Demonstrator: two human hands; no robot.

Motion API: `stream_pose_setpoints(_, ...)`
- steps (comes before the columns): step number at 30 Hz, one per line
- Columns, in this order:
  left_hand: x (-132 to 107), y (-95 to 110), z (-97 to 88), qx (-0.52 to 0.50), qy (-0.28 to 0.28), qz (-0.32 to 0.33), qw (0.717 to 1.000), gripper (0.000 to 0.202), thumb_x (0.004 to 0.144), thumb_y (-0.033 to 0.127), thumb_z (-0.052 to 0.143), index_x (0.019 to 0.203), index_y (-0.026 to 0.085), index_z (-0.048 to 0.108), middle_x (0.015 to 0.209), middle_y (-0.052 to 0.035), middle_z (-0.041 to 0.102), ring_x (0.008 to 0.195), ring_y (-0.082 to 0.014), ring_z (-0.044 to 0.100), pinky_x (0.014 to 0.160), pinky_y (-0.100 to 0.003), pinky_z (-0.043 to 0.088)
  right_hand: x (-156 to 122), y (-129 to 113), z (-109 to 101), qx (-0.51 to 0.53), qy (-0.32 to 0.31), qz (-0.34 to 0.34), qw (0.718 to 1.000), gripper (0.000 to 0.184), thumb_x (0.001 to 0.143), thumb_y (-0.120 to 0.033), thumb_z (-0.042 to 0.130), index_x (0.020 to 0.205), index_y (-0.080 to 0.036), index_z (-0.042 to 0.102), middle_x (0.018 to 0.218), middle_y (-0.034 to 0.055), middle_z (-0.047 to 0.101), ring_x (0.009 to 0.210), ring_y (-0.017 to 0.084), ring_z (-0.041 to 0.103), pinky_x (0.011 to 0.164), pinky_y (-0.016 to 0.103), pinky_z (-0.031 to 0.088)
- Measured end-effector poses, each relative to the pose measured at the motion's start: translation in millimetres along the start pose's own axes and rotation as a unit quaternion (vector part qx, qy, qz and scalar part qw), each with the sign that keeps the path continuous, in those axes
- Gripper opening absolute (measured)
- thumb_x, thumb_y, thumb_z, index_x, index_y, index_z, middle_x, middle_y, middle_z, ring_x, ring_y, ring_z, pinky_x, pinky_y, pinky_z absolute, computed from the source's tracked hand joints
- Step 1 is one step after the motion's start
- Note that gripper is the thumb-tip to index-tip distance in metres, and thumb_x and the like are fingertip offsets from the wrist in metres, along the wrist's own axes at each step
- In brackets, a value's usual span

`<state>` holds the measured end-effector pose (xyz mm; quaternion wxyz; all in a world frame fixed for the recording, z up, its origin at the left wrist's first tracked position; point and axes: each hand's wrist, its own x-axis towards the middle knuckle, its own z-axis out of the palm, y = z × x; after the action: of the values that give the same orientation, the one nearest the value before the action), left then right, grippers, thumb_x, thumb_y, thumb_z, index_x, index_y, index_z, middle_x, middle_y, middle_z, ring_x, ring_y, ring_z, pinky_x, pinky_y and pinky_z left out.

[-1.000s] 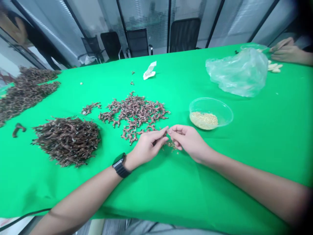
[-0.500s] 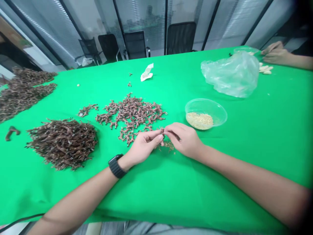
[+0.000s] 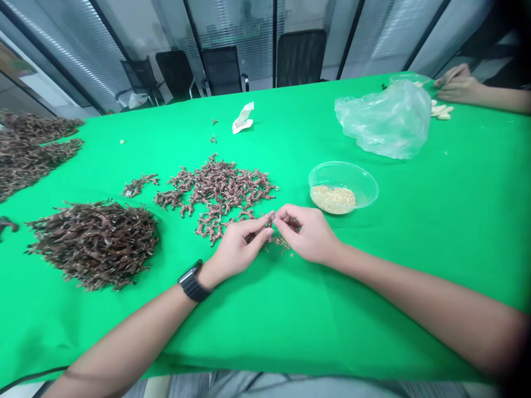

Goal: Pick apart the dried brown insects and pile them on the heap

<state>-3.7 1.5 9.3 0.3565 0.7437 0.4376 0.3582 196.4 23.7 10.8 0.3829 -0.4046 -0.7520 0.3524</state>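
My left hand (image 3: 236, 249) and right hand (image 3: 307, 235) are held low and close together above the green cloth of the desk (image 3: 373, 309), with the forearms angled inward so that the fingertips meet. The fingers of both hands are curled and closed, not released. The left fingers (image 3: 259, 226) and right fingers (image 3: 286, 218) appear to pinch a small brown fragment (image 3: 270, 221) between them, although the fragment is largely hidden and its exact shape cannot be resolved.

Golden grains (image 3: 282, 244) lie scattered on the cloth directly below the fingertips, so the working point sits over them. A clear plastic bowl (image 3: 343, 185) stands just beyond my right hand, within short reach, and holds a shallow layer of similar pale grain (image 3: 333, 199).

Left of my hands, a loose spread of knobbly brown pieces (image 3: 215, 190) nearly touches my left hand. Farther left are a dense heap of dark brown pods (image 3: 93, 246) and a larger mass (image 3: 29, 149) at the desk edge. These groups lie apart, which suggests material kept sorted by state.

At the far end, a crumpled plastic bag (image 3: 384, 119) lies near pale pieces (image 3: 440, 110), beside a co-worker's hands (image 3: 454, 83).
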Motion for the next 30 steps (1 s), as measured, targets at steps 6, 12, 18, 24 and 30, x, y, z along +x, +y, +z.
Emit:
stream_pose_setpoints(6, 1.5, -6.5, -3.3, 0.156, 0.001, 0.115, 0.981, 0.043, 0.101, 0.030, 0.056, 0.142, 0.018, 0.061, 0.092, -0.0071, 0.074, 0.079, -0.0153, 0.066, 0.075, -0.024, 0.050, 8.8, -6.8, -1.6, 0.238, -0.050, 0.202, 0.949, 0.033, 0.084, -0.044, 0.070, 0.070, -0.019, 0.055, 0.058, -0.0037, 0.051, 0.051, 0.008, 0.039, 0.047, 0.023, 0.028)
stream_pose_setpoints(12, 4.1, -0.5, -3.0, 0.069, 0.021, 0.052, 0.996, 0.038, 0.102, 0.035, 0.055, 0.133, 0.017, 0.069, 0.093, -0.0070, 0.073, 0.076, -0.0141, 0.061, 0.071, -0.024, 0.048, 10.7, -7.6, -5.3, 0.388, -0.091, 0.282, 0.873, 0.045, 0.071, -0.050, 0.083, 0.070, -0.019, 0.051, 0.057, -0.0070, 0.043, 0.048, 0.005, 0.031, 0.043, 0.022, 0.018)
stream_pose_setpoints(18, 5.7, -0.4, -0.7, -0.130, 0.017, -0.080, 0.988, 0.047, 0.098, 0.048, 0.057, 0.129, 0.015, 0.070, 0.077, -0.0019, 0.065, 0.059, -0.0095, 0.045, 0.054, -0.021, 0.038, 6.6, 3.3, -0.7, 0.167, 0.025, 0.086, 0.982, 0.021, 0.091, -0.040, 0.067, 0.095, -0.019, 0.065, 0.070, -0.0017, 0.059, 0.059, 0.011, 0.050, 0.053, 0.025, 0.038)
stream_pose_setpoints(24, 3.5, -6.9, 1.8, -0.179, -0.001, -0.097, 0.979, 0.048, 0.095, 0.051, 0.062, 0.127, 0.017, 0.071, 0.076, -0.0013, 0.063, 0.059, -0.0086, 0.043, 0.055, -0.021, 0.037, 1.7, 9.2, -2.9, -0.095, 0.054, -0.171, 0.979, 0.011, 0.099, -0.025, 0.058, 0.098, -0.019, 0.067, 0.086, 0.0034, 0.070, 0.065, 0.012, 0.057, 0.062, 0.028, 0.044)
stream_pose_setpoints(30, 2.8, -0.6, 1.6, -0.180, 0.004, -0.096, 0.979, 0.052, 0.092, 0.053, 0.065, 0.127, 0.015, 0.071, 0.076, -0.0023, 0.066, 0.061, -0.0096, 0.045, 0.055, -0.022, 0.039, 2.1, 10.2, -5.4, -0.184, 0.057, -0.242, 0.951, 0.009, 0.101, -0.022, 0.055, 0.098, -0.019, 0.063, 0.092, 0.0064, 0.073, 0.079, 0.016, 0.066, 0.074, 0.029, 0.050)
